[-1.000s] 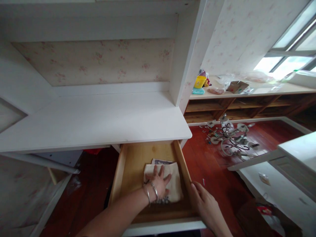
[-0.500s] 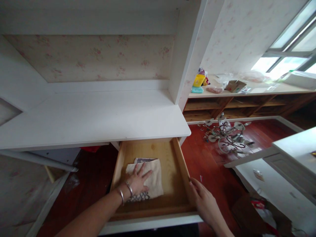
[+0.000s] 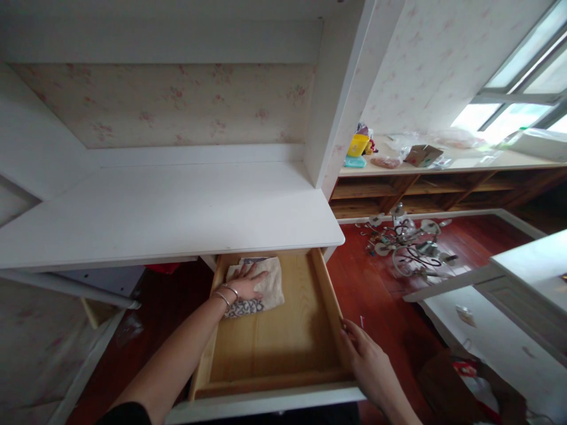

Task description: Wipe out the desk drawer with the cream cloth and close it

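Cloth (image 3: 261,289) lay flattened under the open-palmed left hand (image 3: 245,285) at the drawer (image 3: 274,348) back-left corner; right hand (image 3: 367,366) curled on the drawer's right wall, apparently steadying it

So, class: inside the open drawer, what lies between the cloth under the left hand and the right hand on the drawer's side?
Only bare wooden drawer floor lies between the cloth and the right hand, as the head view shows.

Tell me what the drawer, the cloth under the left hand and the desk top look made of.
Drawer: likely unpainted pale wood, grain visible, white-painted front. Cloth: soft, nubby cream fabric, perhaps terry, patterned edge. Desk top: smooth white-painted or laminated board; core hidden.
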{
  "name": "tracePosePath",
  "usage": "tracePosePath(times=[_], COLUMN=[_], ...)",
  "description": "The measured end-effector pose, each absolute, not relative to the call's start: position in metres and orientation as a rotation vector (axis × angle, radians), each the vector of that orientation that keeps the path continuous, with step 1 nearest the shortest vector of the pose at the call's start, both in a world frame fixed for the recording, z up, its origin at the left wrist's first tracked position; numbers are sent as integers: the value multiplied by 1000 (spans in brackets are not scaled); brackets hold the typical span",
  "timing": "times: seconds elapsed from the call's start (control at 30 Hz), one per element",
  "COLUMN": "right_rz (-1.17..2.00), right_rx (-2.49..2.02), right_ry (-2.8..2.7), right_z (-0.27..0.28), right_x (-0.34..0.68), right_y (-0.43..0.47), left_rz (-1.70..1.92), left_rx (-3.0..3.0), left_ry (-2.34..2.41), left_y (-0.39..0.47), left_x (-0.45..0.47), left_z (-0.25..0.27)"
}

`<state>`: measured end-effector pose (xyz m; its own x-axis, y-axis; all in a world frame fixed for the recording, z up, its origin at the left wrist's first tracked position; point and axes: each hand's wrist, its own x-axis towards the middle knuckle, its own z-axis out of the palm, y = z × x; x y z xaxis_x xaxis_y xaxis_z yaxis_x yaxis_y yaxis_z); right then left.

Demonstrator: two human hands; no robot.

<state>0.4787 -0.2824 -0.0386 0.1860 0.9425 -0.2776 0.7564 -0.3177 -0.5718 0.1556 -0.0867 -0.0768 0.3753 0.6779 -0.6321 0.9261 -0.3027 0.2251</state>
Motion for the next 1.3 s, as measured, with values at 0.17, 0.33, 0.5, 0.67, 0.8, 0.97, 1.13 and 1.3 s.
tracePosePath(times=[0.17,0.33,0.5,0.67,0.8,0.97,1.13,1.3], right_rz=[800,802,809,795,779,789,766,748], right_rx=[-2188,-2194,-2242,-2232,-2225,-2195,-2197,-2197], right_ry=[-1704,-1762,-1765,-1767,-1744,-1740,-1756,-1773], right_z=[-40,-38,-31,-31,-35,-37,-38,-39], right_x=[475,473,471,470,471,472,473,474], right_y=[-283,-282,-281,-282,-286,-288,-288,-289], left_rz=[-539,-477,-384,-383,-379,-454,-568,-552], left_rx=[2059,2078,2090,2085,2109,2240,2324,2338], left_ry=[1414,1366,1308,1298,1268,1182,1182,1264], left_y=[-80,-77,-75,-73,-85,-141,-204,-213], left_x=[180,223,273,293,284,275,277,269], left_z=[-85,-95,-99,-99,-97,-93,-92,-92])
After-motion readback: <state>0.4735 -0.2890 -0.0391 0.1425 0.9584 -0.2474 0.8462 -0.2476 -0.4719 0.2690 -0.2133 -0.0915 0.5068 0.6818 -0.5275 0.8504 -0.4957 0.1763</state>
